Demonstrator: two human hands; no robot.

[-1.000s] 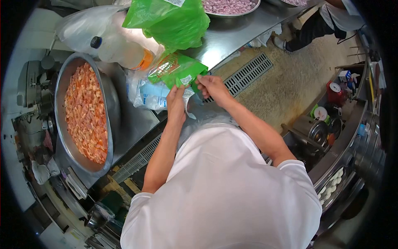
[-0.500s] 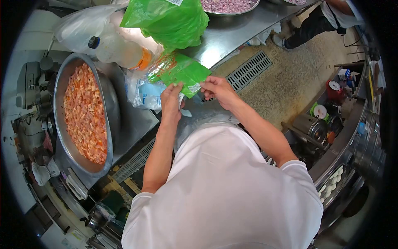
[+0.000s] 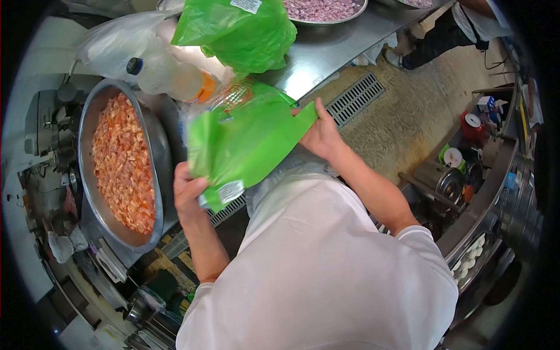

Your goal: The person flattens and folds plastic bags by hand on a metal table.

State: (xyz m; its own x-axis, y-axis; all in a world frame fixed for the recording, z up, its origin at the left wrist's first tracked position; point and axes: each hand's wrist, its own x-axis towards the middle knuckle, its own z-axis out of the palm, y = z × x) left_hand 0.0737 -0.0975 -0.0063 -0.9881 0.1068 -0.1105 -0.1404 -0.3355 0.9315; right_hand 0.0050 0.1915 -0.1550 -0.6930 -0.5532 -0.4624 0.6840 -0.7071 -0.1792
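Observation:
A green plastic bag (image 3: 251,146) with a white printed label is stretched between my two hands, over the table's near edge. My left hand (image 3: 189,189) pinches its lower left corner beside the label. At the upper right edge, my right hand (image 3: 321,131) grips the bag between thumb and fingers. Just beyond lie a clear plastic bottle (image 3: 175,76) with a dark cap and orange label, and a bulging green bag (image 3: 239,38). To the left of my left hand stands a large metal bowl (image 3: 158,192) filled with diced orange-pink meat (image 3: 123,163).
The steel table (image 3: 315,58) carries a metal bowl of chopped purple-white pieces (image 3: 321,10) at the back. A clear plastic bag (image 3: 116,46) lies behind the bottle. A floor drain grate (image 3: 356,99) runs on the right. Another person's leg (image 3: 434,49) shows at upper right.
My hands have moved apart, spreading the green bag wide. My left hand went down and left, my right hand slightly right. The bag now covers the blue-and-white packet.

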